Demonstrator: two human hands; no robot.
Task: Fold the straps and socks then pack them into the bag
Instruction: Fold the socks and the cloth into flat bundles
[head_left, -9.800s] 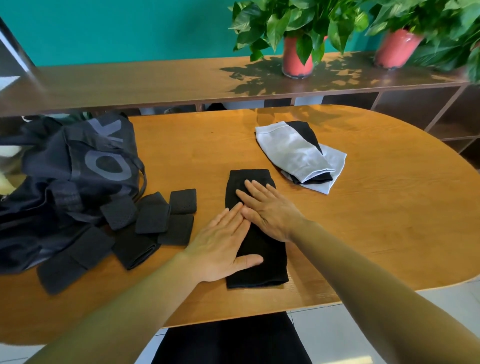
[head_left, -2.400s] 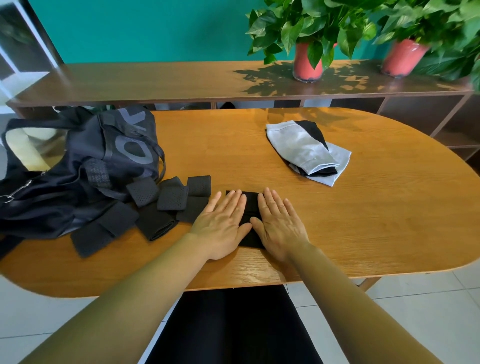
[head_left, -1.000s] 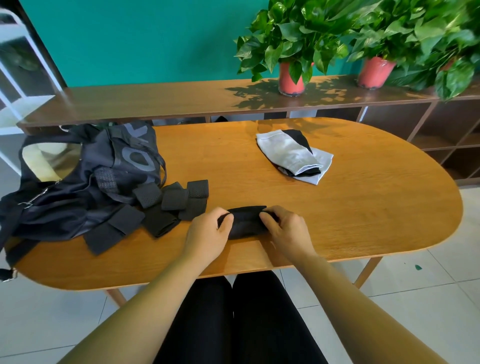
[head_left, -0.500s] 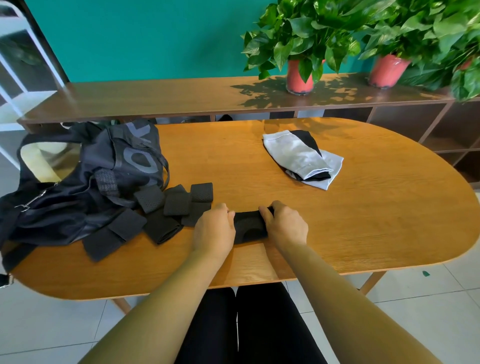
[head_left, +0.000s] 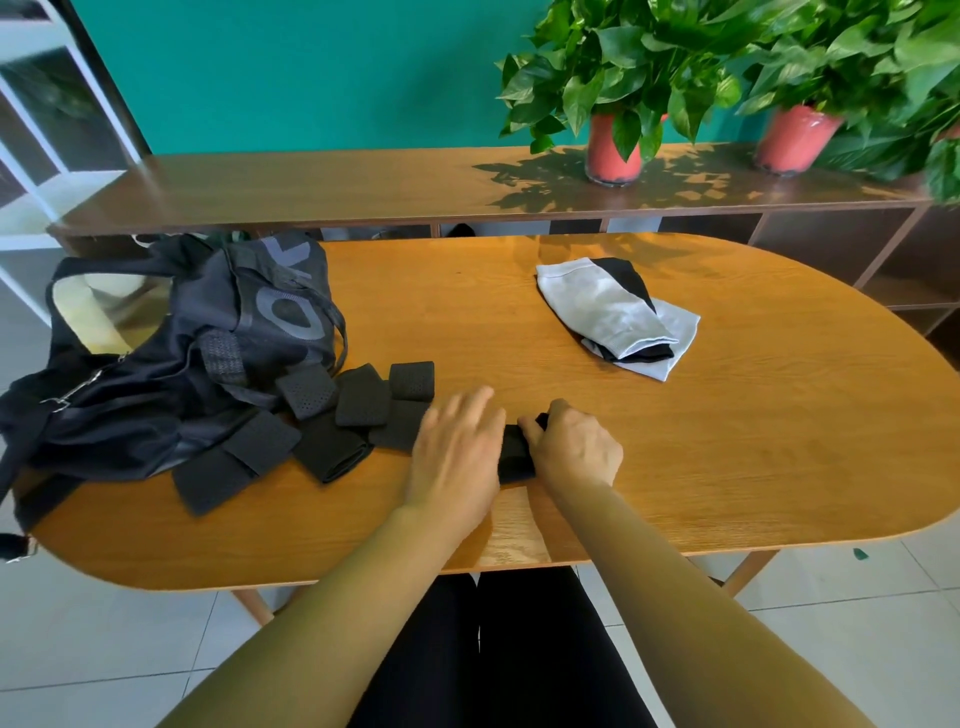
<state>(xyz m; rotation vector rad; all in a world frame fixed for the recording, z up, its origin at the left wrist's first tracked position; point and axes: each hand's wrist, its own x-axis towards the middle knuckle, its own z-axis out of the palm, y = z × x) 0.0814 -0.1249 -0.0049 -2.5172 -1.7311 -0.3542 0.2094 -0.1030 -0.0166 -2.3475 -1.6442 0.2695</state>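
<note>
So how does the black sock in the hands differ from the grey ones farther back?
The black sock is all black; the grey socks are pale grey with black parts. The black sock is a small bundle gripped by the right hand; the grey socks lie flat, untouched. Both are on the table.

Blk sock (head_left: 513, 453) in R hand (head_left: 574, 453)

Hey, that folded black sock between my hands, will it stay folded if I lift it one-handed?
Probably not unaided: the folded black sock looks soft and limp, so its layers would likely spring open unless gripped, as the right hand does now. It seems light and not slippery, resting on the wooden table.
</note>
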